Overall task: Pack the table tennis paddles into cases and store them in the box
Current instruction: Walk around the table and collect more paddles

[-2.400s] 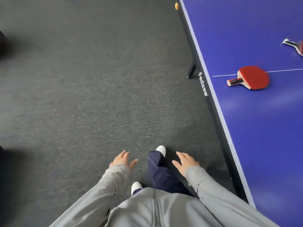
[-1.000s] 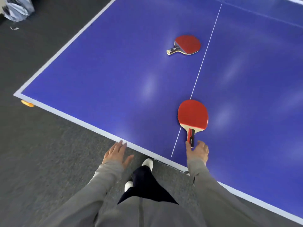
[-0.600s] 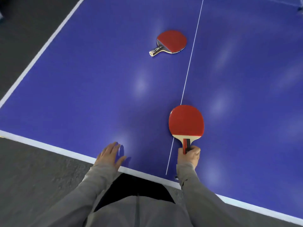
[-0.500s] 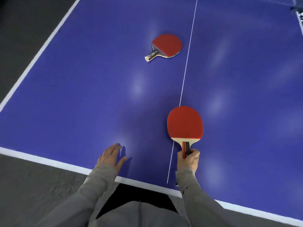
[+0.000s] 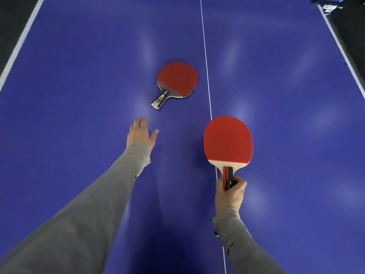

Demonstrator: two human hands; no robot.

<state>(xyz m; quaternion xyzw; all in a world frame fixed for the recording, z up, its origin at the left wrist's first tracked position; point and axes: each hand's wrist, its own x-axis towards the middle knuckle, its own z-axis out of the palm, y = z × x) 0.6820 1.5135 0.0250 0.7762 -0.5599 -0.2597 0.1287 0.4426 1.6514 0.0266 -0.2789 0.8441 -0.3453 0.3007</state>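
My right hand (image 5: 230, 191) grips the red-and-black handle of a red paddle (image 5: 228, 141), blade pointing away from me, held just above the blue table (image 5: 79, 76). A second red paddle (image 5: 177, 79) with a dark handle lies flat farther out, left of the white centre line (image 5: 205, 56); its handle points toward me and to the left. My left hand (image 5: 141, 133) is stretched out over the table with fingers spread, a short way short of that handle and touching nothing. No cases or box are in view.
The table's white left edge line (image 5: 19, 42) borders dark floor at the upper left. At the upper right corner the white side line (image 5: 339, 42) meets the net post (image 5: 331, 6) and dark floor.
I have leaned in over the table. My right hand has lifted the near paddle by its handle. My left hand has moved from the table's near edge forward toward the far paddle.
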